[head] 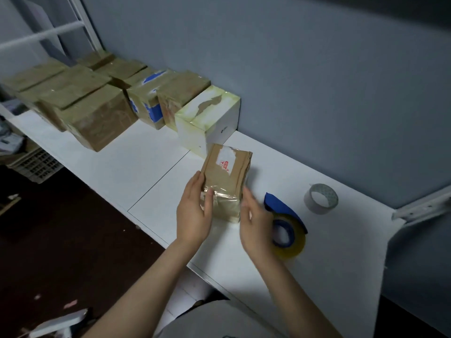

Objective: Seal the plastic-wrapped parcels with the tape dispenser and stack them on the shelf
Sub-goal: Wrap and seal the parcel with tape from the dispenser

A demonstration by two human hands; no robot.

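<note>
Near the front edge of the white shelf (151, 172) the brown parcel (227, 176) is gripped at its left side by the left hand (195, 213), the right hand (256, 225) (open, empty) held beside it, and the plastic wrap (225, 203) should be pressed flat before the tape dispenser (290, 230) is taken up.

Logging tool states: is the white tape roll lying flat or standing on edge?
Flat. The roll has its hole facing up, and the white table shows through it.

Brown cardboard parcel (225, 181) under glossy clear tape; smooth matt white shelf (136, 172).
</note>
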